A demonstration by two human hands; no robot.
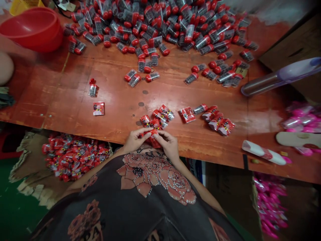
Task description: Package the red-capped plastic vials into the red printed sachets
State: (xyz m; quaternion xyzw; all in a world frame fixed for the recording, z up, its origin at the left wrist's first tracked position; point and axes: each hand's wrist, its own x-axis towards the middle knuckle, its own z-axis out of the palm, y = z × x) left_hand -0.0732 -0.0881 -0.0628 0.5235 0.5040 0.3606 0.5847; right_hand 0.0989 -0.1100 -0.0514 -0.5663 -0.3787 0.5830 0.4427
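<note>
At the table's front edge, my left hand [135, 140] and my right hand [168, 143] pinch a small red printed wrapper [149, 133] between thumbs and fingers. The fingers cover part of it, and I cannot tell if a vial is inside. Just beyond my fingertips lies a small cluster of vials in red printed wrappers [160, 114]. To their right are a flat stack of red wrappers [187, 114], a bare red-capped vial [200, 109] and a row of wrapped ones [219, 122].
A big heap of clear red-capped vials [155, 26] covers the table's back. Red bowls [37, 31] stand at left. A purple-and-clear tube [278, 77] and a white roll [263, 152] lie at right. Below the left edge, a sack [35, 170] holds wrapped vials [77, 154].
</note>
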